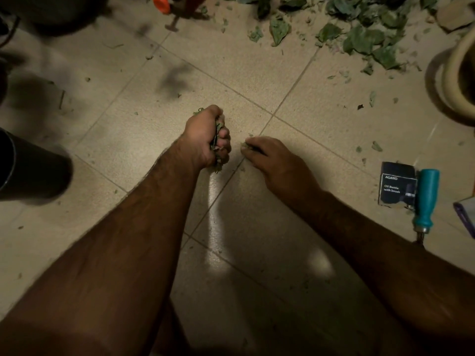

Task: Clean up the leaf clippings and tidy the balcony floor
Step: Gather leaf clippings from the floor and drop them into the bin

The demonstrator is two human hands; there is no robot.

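2 bare hands work low over the tiled floor (231,78). The left hand (203,134) is fisted round 1 wad of leaf clippings (218,127), with green bits poking out between its fingers. Just beside it, the right hand (272,160) rests on the tiles, its fingertips pinching 1 small leaf scrap (243,144). 1 loose pile of leaves (359,34) lies at the upper right, near 1 pale pot (460,73). At right sit 1 dark box (397,186) and 1 teal-handled tool (426,199), touching.

hands (203,136) (273,160): 2 | box (397,186): 1 | teal-handled tool (425,199): 1 | pot (456,73): 1 | leaf clippings (359,39): dozens
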